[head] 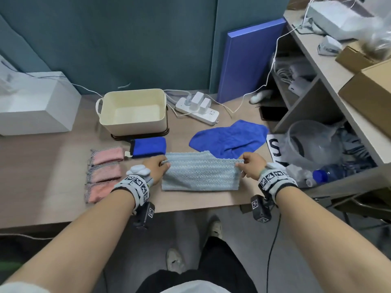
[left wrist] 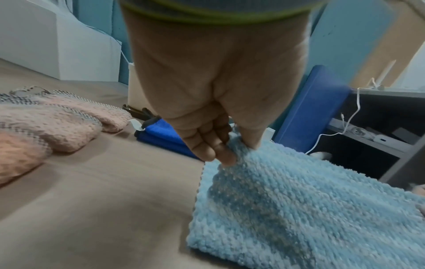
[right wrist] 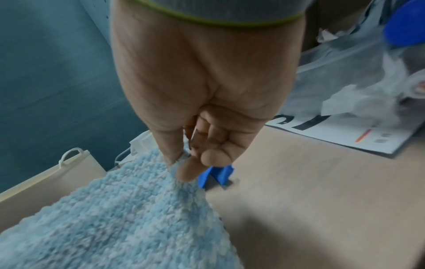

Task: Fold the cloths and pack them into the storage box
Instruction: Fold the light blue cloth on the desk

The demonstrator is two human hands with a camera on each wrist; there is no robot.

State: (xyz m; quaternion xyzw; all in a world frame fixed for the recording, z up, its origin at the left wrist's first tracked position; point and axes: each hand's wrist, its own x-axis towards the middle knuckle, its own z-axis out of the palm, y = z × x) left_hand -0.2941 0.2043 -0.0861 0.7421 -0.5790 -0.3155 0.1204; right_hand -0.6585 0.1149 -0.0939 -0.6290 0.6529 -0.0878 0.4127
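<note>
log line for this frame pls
fold | both hands pinch light blue cloth far corners | storage box empty | blue cloth unfolded

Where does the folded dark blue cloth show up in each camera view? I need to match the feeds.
Head: folded dark blue cloth lies at centre, in front of the cream storage box.
Left wrist: at centre, behind the fingers.
Right wrist: not in it that I can tell.
Shared landmark: the light blue cloth, held in both hands.

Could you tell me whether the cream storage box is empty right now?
Empty: the head view shows the storage box with a bare floor, no cloth inside.
</note>
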